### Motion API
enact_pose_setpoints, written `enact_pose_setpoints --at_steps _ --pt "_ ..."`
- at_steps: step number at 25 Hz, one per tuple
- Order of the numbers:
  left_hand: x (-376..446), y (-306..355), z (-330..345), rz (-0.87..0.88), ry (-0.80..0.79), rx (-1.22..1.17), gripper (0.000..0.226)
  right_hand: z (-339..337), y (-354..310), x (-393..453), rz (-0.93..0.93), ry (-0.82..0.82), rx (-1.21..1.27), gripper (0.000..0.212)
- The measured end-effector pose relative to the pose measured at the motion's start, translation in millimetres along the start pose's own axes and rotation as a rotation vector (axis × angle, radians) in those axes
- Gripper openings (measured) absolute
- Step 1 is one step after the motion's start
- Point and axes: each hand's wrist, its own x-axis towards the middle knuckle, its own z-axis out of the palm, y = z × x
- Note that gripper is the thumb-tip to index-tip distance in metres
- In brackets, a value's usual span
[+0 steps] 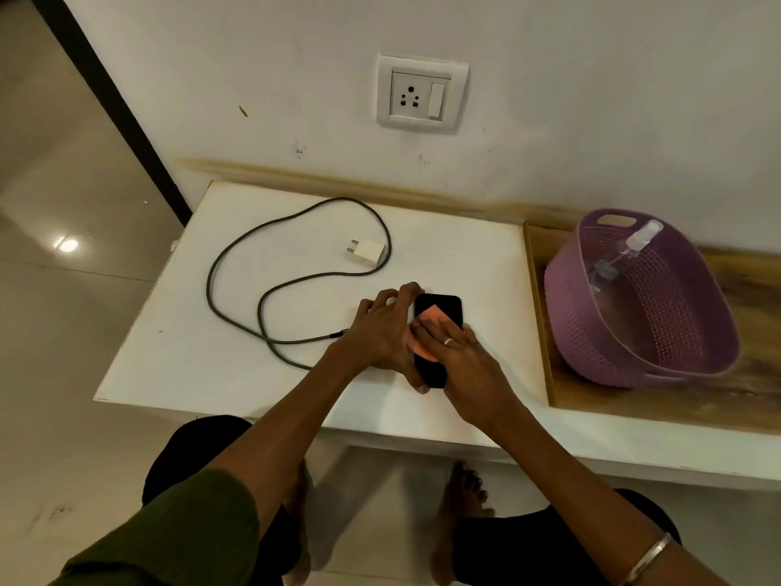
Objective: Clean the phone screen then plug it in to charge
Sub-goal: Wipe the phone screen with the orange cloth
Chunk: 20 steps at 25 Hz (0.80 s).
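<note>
Head camera looks down at a black phone [439, 315] lying flat on a white table [465, 255], near its front edge. Left hand [382, 327] is clamped around the phone's left side, fingers curled over the top corner and thumb down near the bottom end, so it's pinning the phone in place. Right hand [458, 357] lies flat with fingers spread over a pinkish-orange cloth [427, 321], pressing it onto the middle of the screen; there's a ring on one finger. Just left of the phone, the loose end of a dark cable [236, 255] lies on the table, not plugged into the phone as far as I can tell. The cable loops away to the left and back up to a white charger plug [368, 252] sitting behind the phone, prongs pointing left. On the wall above and behind the phone is a white socket [421, 93] with a switch, nothing in it. Right of the phone, on a wooden surface [634, 399], a purple basket [659, 323] holds a clear spray bottle [634, 243].
</note>
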Motion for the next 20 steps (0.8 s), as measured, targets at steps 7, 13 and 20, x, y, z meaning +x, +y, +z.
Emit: enact_pose_setpoints --at_steps 7,13,20 --pt "0.5 1.5 -2.1 0.01 -0.019 0.033 0.14 -9.0 12.0 -4.6 0.343 -0.084 0.087 0.088" --pt "0.0 -0.3 0.5 -0.007 -0.008 -0.015 0.141 2.8 -9.2 -8.2 0.089 -0.176 -0.049 0.077" --pt "0.3 0.1 -0.8 0.009 -0.016 0.029 0.141 -8.7 4.9 -21.4 0.348 0.005 -0.09 0.085"
